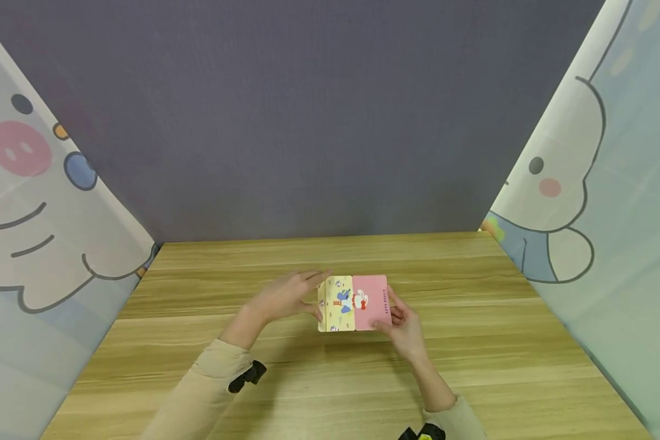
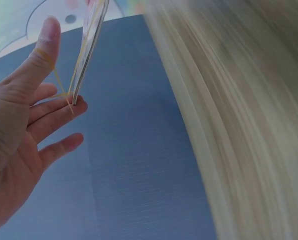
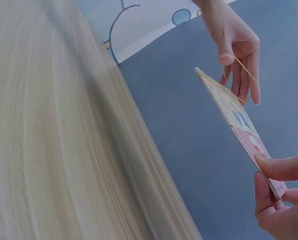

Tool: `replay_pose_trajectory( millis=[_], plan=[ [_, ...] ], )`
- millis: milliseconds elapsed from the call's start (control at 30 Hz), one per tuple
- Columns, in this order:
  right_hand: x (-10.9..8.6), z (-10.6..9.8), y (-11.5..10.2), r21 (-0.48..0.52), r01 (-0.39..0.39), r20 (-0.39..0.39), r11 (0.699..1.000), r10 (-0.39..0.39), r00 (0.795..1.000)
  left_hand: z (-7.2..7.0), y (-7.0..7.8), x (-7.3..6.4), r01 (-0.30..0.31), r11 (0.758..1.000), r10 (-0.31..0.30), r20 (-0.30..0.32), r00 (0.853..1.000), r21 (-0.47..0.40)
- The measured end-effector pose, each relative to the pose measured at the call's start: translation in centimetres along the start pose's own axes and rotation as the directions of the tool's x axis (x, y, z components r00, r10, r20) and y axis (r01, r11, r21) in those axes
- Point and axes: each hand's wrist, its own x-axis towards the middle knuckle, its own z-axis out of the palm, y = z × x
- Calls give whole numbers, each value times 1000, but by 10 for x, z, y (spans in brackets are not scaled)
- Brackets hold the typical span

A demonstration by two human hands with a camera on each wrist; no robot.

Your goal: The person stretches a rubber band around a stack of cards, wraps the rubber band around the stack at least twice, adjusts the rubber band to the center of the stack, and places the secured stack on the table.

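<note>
A thin stack of cards (image 1: 354, 302), yellow on the left half and pink on the right with a cartoon print, is held above the wooden table (image 1: 473, 354). My right hand (image 1: 406, 325) pinches the pink end between thumb and fingers (image 3: 281, 170). My left hand (image 1: 286, 296) is at the yellow end with its fingers straight and spread. A yellow rubber band (image 2: 56, 80) is stretched from its thumb to its fingers, right at the edge of the cards (image 2: 89, 45). From the right wrist view the cards (image 3: 234, 112) appear edge-on, with the left hand (image 3: 236, 40) behind their far end.
A grey backdrop (image 1: 330, 122) closes the far side of the table. Pale curtains with cartoon animals hang on the left (image 1: 33, 214) and right (image 1: 610, 183). The wooden top extends all round the hands.
</note>
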Motion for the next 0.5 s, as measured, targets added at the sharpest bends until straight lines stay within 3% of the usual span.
replay_pose_trajectory(
  millis=[267, 367, 500],
  plan=[
    [-1, 1, -2, 46, 36, -26, 998, -35, 999, 8, 4, -6, 77, 989, -82, -40, 996, -124],
    [-1, 1, -4, 88, -7, -30, 996, 10, 1000, 10, 6, -8, 105, 983, -112, -36, 993, -153],
    [-1, 0, -6, 146, -71, -25, 987, 75, 997, 13, 9, -9, 96, 986, -103, -48, 994, -136]
  ],
)
